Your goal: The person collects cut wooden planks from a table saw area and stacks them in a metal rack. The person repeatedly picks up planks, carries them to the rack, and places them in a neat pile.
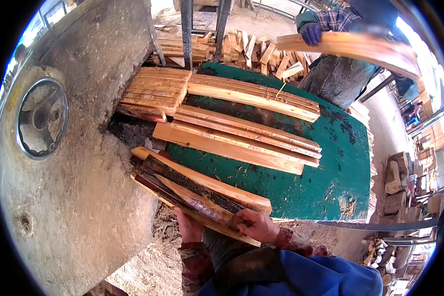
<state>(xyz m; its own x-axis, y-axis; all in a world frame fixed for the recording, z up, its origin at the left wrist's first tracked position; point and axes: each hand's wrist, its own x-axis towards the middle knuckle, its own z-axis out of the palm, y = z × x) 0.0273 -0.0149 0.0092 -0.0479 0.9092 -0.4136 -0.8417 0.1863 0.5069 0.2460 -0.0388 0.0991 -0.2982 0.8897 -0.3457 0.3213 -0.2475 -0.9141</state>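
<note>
Several rough boards with dark bark edges (pixel 195 200) lie together at the near side of the green table. My left hand (pixel 188 228) is at the near edge of the closest board (pixel 159 196), with its fingers hidden behind the wood. Toward the right end of these boards, my right hand (pixel 257 225) is closed, its fingers curled around a bark-edged board. Beyond them on the table lies a group of sawn boards (pixel 232 148). Another row of boards (pixel 254 96) lies farther back, its left end against a stack of shorter-looking pieces (pixel 155 89).
On the left stands a large dirty panel (pixel 84 197) with a handwheel (pixel 42 118). Dark metal posts (pixel 187 34) rise behind the green table (pixel 330 182). At the far right, another person's gloved hand (pixel 311 33) holds a long board (pixel 350 47). Cut wood pieces (pixel 246 47) are piled behind.
</note>
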